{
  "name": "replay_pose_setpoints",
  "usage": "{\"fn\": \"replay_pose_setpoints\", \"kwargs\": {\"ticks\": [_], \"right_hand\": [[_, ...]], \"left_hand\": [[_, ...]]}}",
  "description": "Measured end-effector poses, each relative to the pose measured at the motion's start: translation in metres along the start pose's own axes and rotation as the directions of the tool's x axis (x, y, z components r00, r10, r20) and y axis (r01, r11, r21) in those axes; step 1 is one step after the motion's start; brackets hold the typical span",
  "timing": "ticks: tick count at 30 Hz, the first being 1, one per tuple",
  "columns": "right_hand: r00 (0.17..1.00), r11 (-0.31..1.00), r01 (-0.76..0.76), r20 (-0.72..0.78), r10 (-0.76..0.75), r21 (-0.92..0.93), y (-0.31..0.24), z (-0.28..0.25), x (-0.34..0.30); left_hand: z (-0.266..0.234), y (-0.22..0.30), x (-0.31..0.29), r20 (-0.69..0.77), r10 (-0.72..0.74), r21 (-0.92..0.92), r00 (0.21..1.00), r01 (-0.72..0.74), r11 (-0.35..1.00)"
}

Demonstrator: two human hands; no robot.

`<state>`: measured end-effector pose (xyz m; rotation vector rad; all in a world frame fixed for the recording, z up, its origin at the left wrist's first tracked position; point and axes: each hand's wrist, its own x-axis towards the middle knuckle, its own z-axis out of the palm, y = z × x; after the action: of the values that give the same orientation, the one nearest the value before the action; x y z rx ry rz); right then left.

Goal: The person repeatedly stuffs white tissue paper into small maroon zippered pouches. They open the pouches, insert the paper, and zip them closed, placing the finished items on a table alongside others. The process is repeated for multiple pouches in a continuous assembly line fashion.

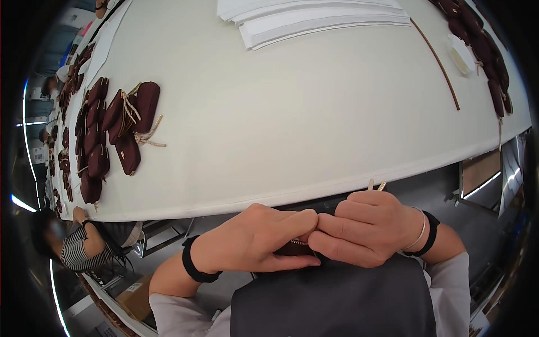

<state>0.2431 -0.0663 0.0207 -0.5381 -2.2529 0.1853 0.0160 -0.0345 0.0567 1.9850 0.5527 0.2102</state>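
Pinched by the left hand (250, 238), a dark brown pouch (292, 249) sits mostly hidden before the white table (292, 112), while the right hand (365, 227), curled round a slim pale piece (370, 184), seemingly works beside the zip (298, 242), the next move calling for a steady hold.

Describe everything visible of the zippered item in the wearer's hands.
The zippered item shows only as a small dark brown patch with a slightly curved row of gold-coloured, metal-looking zipper teeth along its upper edge. The brown material could be leather or fabric; I can't tell. It sits between the thumb and fingers of the left hand, with the right hand close against its right side, just off the near edge of the white table. Fingers hide the rest, including its full shape.
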Motion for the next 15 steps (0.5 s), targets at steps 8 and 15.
{"fn": "replay_pose_setpoints", "kwargs": {"ticks": [8,15], "right_hand": [[0.998,0.993,-0.059,-0.027,0.062,0.101,-0.003,-0.001,-0.007],[0.996,0.988,-0.077,-0.030,0.081,0.132,-0.002,0.001,-0.013]], "left_hand": [[0.022,-0.020,-0.020,-0.291,0.028,-0.188,0.956,-0.086,0.978],[0.039,-0.030,-0.017,-0.515,0.101,-0.184,0.851,-0.225,0.957]]}}
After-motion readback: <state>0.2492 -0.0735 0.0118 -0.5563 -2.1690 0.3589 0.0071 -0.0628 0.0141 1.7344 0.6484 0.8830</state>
